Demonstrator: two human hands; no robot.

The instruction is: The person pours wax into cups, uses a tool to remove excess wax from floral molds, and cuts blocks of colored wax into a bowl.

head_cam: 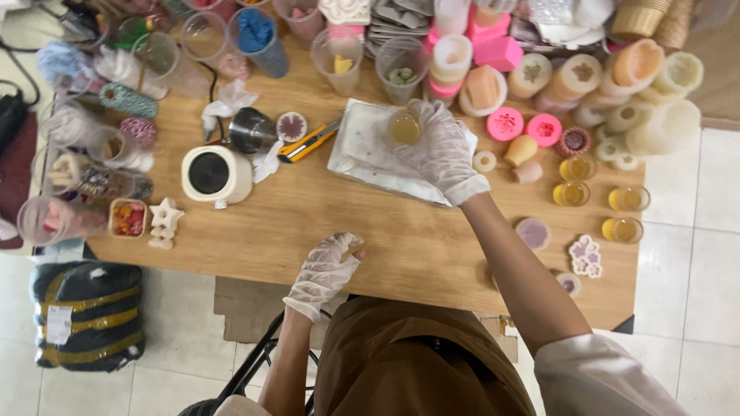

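Gloved, the right hand [441, 150] grips a small clear cup [405, 128] of what looks like amber liquid over the white tray [362, 150], while the left hand [327, 266] rests loosely curled, empty, nearer the table edge.

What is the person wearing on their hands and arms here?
Both hands wear thin, wrinkled, translucent white disposable gloves that end at the wrist: the left hand and the right hand. The forearms are bare above the gloves. A pale, whitish sleeve is pushed up near the right elbow. A brown apron covers the front of the body.
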